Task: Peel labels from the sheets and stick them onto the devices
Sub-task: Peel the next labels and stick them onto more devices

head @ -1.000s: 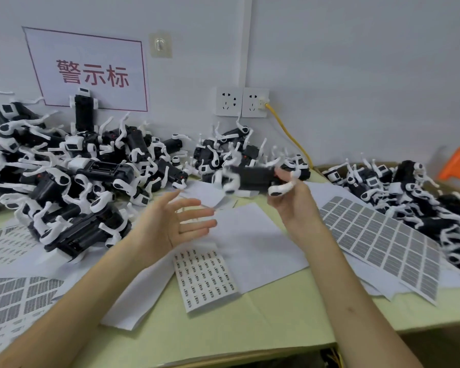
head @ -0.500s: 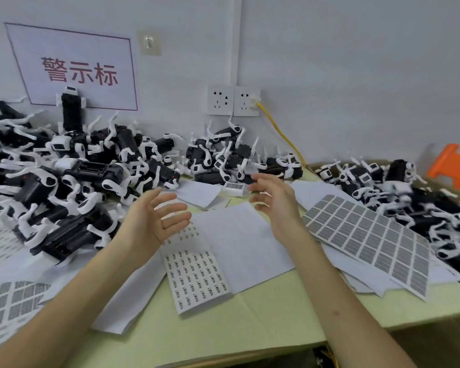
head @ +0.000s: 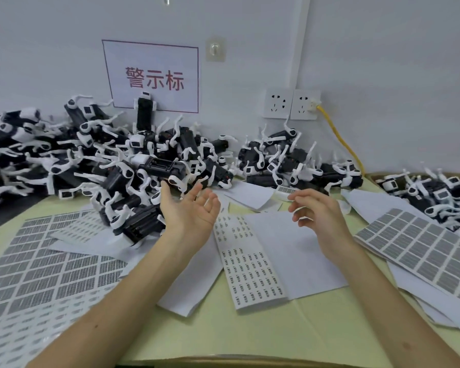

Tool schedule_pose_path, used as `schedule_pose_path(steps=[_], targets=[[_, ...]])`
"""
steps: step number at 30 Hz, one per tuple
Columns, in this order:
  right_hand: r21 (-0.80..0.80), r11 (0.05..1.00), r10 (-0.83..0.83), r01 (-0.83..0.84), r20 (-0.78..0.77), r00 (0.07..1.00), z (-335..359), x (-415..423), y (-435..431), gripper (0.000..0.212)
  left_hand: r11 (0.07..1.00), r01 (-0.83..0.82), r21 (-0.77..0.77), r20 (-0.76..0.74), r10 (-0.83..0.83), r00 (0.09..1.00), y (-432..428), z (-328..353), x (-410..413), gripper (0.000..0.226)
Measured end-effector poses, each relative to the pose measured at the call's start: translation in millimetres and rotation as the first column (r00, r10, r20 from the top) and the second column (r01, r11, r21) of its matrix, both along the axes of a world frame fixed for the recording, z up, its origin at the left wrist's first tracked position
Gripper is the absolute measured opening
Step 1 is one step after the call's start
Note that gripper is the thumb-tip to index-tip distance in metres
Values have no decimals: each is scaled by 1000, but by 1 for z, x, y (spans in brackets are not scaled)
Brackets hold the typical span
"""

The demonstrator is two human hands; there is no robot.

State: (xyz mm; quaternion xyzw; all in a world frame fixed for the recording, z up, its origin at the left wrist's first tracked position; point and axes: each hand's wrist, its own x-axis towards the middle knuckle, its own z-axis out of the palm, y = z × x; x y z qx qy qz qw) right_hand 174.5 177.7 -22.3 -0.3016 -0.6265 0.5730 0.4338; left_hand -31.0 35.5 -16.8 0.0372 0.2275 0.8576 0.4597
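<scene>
Black-and-white devices lie in a big pile [head: 96, 166] at the left, a smaller pile [head: 290, 163] by the wall, and another pile [head: 436, 192] at the right. My left hand [head: 191, 211] is raised palm-up with relaxed fingers, holding nothing, right beside the left pile. My right hand [head: 319, 213] hovers over a white sheet, fingers loosely curled and empty. A sheet of small labels [head: 247, 264] lies between my forearms. Larger grey label sheets lie at the right [head: 420, 248] and the left [head: 45, 261].
A small white barcoded block [head: 286, 192] sits just beyond my right fingertips. Blank backing papers [head: 298, 251] cover the yellow-green tabletop [head: 250, 333]. A yellow cable [head: 340, 139] runs down from the wall sockets [head: 290, 103]. A sign with red characters [head: 154, 78] hangs on the wall.
My right hand let go of the device it held a second ago and is now empty over the paper. The view has swung left. My left hand stays open near the left pile.
</scene>
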Motion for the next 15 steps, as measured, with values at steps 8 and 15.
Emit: schedule_pose_path(steps=[8,15], targets=[[27,1000,13,-14,29,999,-3,-2,1,23,988,6,-156,-56,-15,998,9,-10,1,45],[35,999,21,-22,41,999,-4,-2,-1,21,957,159,-242,-157,-201,967,12,-13,10,52]])
